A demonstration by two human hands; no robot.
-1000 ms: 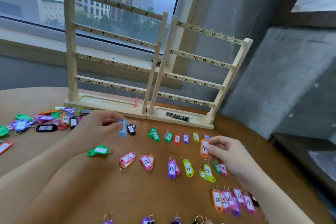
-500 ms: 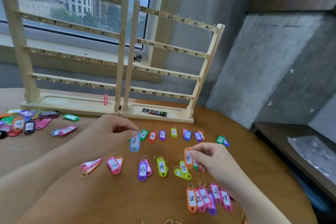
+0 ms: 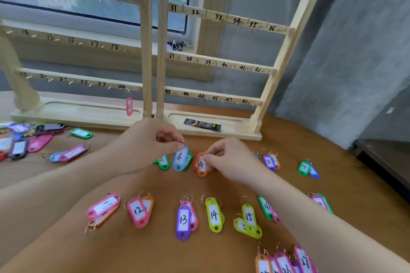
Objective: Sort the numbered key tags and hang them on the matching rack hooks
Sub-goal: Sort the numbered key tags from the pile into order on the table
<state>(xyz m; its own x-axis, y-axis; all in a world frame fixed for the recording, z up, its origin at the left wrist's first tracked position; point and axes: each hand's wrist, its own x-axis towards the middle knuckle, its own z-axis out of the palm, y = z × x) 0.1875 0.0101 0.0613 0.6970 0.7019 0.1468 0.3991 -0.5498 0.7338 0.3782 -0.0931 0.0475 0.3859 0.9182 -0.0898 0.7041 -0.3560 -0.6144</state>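
My left hand (image 3: pixel 148 146) pinches the ring end of a light blue tag marked 6 (image 3: pixel 180 158), held just above the far row of sorted tags. My right hand (image 3: pixel 230 157) pinches an orange tag marked 4 (image 3: pixel 202 165) close beside it. Two wooden racks (image 3: pixel 153 51) with numbered hooks stand behind on the round table (image 3: pixel 288 139). One pink tag (image 3: pixel 129 106) hangs under hook 24. Sorted tags lie in rows: green 2 (image 3: pixel 163 161), purple 8 (image 3: pixel 269 162), green 9 (image 3: pixel 304 168), then 12 (image 3: pixel 138 211), 13 (image 3: pixel 183 220), 14 (image 3: pixel 214 215), 15 (image 3: pixel 249 217).
A heap of unsorted tags (image 3: pixel 26 139) lies at the left by the rack base. A dark sachet (image 3: pixel 202 125) rests in the right rack's tray. More tags, 25 to 27 (image 3: pixel 288 261), sit at the near right. A grey wall (image 3: pixel 355 51) and a dark bench (image 3: pixel 386 162) stand right.
Both hands have moved forward toward the far row with their tags, and the orange 4 now sits next to the blue 6. My view has come closer to the racks.
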